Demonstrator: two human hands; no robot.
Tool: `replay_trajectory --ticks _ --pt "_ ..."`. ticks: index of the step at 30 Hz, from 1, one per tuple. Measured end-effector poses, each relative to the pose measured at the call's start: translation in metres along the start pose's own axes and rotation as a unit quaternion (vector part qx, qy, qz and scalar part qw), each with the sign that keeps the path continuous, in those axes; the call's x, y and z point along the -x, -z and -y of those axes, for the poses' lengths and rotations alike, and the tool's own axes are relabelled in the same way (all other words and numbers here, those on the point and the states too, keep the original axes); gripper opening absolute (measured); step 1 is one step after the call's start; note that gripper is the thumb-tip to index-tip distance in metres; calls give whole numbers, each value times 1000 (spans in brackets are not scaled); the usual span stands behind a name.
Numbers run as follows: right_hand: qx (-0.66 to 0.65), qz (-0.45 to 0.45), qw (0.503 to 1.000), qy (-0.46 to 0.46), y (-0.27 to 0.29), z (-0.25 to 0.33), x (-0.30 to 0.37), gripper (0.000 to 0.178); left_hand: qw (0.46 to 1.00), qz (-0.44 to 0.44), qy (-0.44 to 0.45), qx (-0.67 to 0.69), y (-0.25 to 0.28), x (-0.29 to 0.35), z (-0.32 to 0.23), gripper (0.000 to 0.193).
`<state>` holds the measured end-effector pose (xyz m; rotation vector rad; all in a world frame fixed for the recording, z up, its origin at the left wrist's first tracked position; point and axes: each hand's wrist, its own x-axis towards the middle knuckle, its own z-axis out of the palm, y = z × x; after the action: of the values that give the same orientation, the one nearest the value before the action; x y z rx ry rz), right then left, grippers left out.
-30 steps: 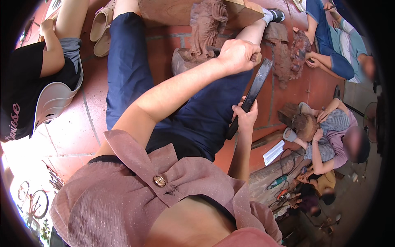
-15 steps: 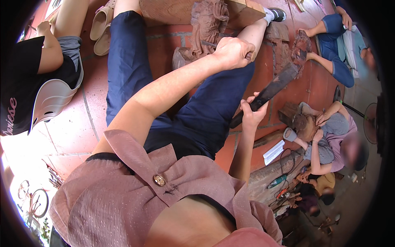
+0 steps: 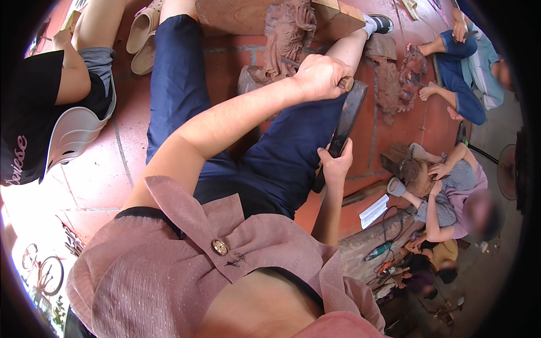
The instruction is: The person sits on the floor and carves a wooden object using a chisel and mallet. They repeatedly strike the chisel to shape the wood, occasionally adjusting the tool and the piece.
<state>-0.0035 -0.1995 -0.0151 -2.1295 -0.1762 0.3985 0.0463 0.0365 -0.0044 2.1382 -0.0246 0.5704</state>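
Observation:
My left hand (image 3: 322, 77) is closed around a chisel, whose wooden handle end (image 3: 345, 84) pokes out past my fist. Its thin blade runs toward a carved reddish-brown wooden figure (image 3: 289, 34) standing between my legs. My right hand (image 3: 336, 160) grips a long dark bar-shaped mallet (image 3: 350, 110). The mallet's far end is right at the chisel's handle end; whether they touch I cannot tell. A rough piece of wood (image 3: 252, 80) lies beside the figure's base.
A big wooden block (image 3: 236, 19) lies behind the figure. More carved wood (image 3: 386, 76) sits on the tiled floor (image 3: 360, 132) to the right. A person sits on a pale plastic chair (image 3: 70, 135) at left; others work at right near a fan (image 3: 507, 169), cables and a green power tool (image 3: 377, 250).
The mallet has swung left and toward my left hand, its far end now by the chisel's handle. My left hand has stayed nearly in place. A person at far right has shifted their legs.

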Motion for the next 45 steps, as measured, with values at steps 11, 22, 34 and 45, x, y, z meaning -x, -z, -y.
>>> replay_trajectory --ticks 11,22,34,45 --pt "-41 -19 999 28 -2 17 4 36 1000 21 -20 1 6 6 10 27" --pt "22 -91 983 156 -10 22 7 36 994 41 -67 74 26 20 17 31" --pt "-39 -52 998 22 -10 2 23 33 993 81 -61 61 22 24 -5 29" --pt "-13 -43 998 33 -13 21 33 34 992 105 -64 19 23 15 6 23"
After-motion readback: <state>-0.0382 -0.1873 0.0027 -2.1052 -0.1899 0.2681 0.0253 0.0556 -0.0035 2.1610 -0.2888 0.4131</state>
